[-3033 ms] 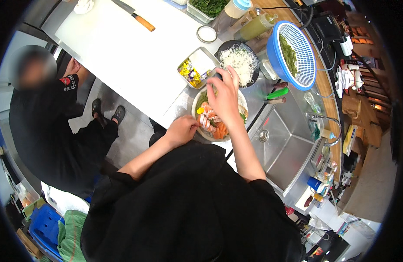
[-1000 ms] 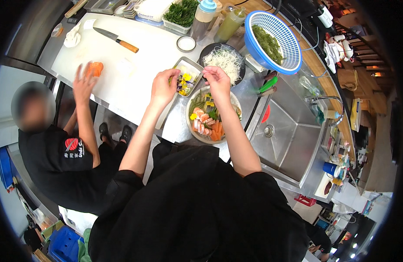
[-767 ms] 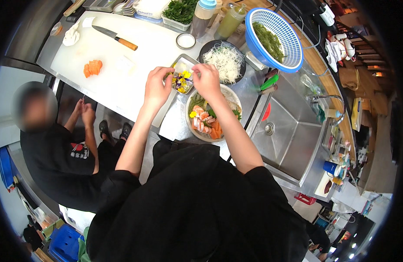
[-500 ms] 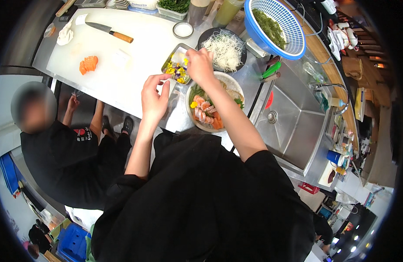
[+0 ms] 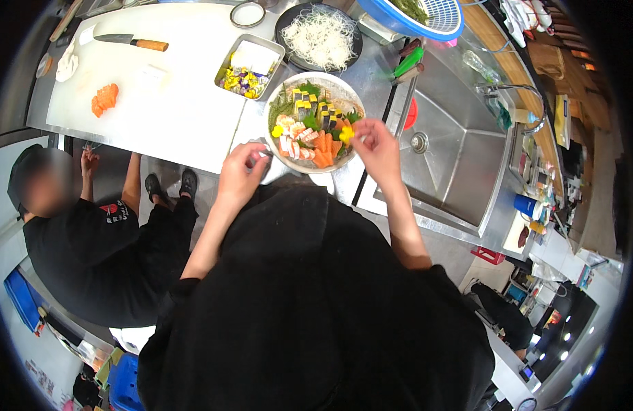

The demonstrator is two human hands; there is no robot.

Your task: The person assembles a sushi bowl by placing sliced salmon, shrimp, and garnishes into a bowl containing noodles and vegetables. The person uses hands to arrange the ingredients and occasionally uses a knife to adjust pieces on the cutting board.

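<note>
My right hand [image 5: 378, 152] pinches a yellow flower [image 5: 346, 133] over the right edge of a round pale bowl [image 5: 330, 77]. Inside the bowl lie orange salmon slices [image 5: 324, 149], pink-and-white slices [image 5: 296, 147], dark pieces with yellow tops [image 5: 305, 101], green leaves and stringy green seaweed [image 5: 282, 106]. Another yellow flower [image 5: 278, 130] rests at its left side. Beside the bowl's lower left, my left hand [image 5: 239, 172] is curled, thumb and forefinger close together; a small white bit shows at the tips. Beyond it is a metal tray [image 5: 280, 52] of yellow and purple flowers [image 5: 244, 82].
A knife [image 5: 132, 41] and cut salmon [image 5: 104, 99] lie on the white board [image 5: 172, 109]. A black plate of white shreds [image 5: 321, 38] and a blue basket [image 5: 426, 27] stand beyond the bowl. Right is a steel sink [image 5: 453, 157]; at left, a co-worker [image 5: 90, 253].
My right hand has left the flower tray and come down to the bowl's right side with a yellow flower. My left hand has drawn back from the tray, its fingers closing. The view has shifted.
</note>
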